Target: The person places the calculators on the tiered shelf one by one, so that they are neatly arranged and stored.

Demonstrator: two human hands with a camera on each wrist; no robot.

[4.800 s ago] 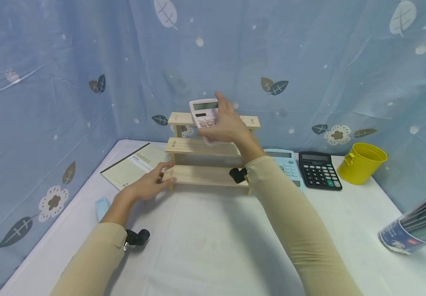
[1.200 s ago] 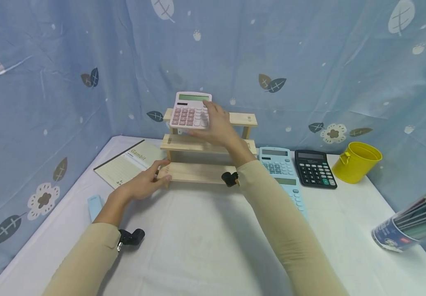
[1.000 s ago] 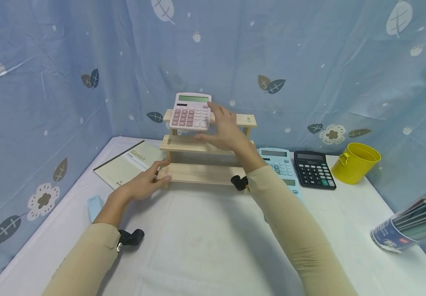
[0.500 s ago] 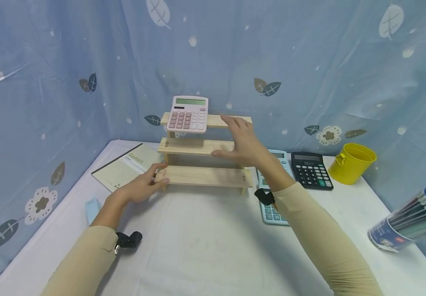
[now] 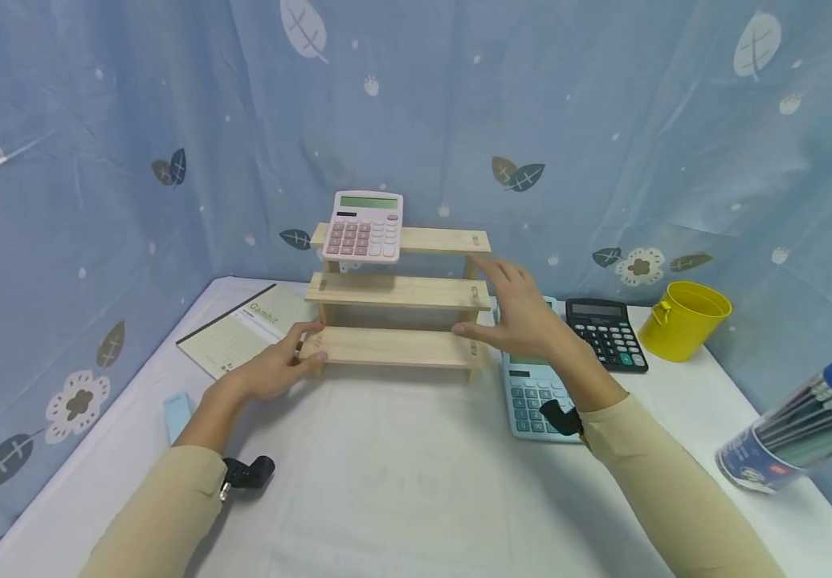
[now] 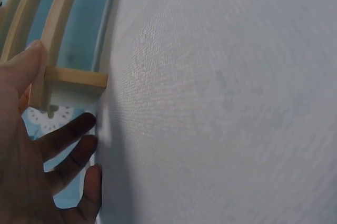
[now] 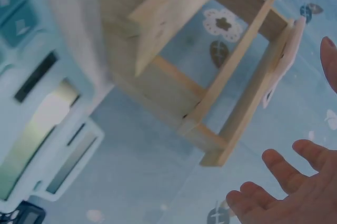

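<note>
A three-tier wooden display shelf [image 5: 380, 291] stands at the back of the table. On the left part of its top tier sits a pink calculator [image 5: 364, 229], tilted with its face forward. My left hand [image 5: 271, 371] pinches the left end of the lowest plank [image 6: 58, 29] between thumb and index finger, the other fingers spread beside it. My right hand [image 5: 528, 317] hangs in the air by the shelf's right end, fingers apart and holding nothing. Beneath the right hand lies a light blue calculator [image 5: 535, 401]; another blue calculator [image 7: 73, 155] behind it is mostly hidden by the hand.
Right of the blue calculators lie a black calculator [image 5: 607, 333] and a yellow bucket [image 5: 683, 321]. A clear tub of pencils [image 5: 770, 461] stands near the right edge. On the left are a Gambit notepad [image 5: 242, 325] and a small light blue object [image 5: 177, 413], partly covered by the arm.
The right hand set the pink calculator on the top tier, let it go, and drew away rightward and down. My left hand has kept its place on the lowest plank.
</note>
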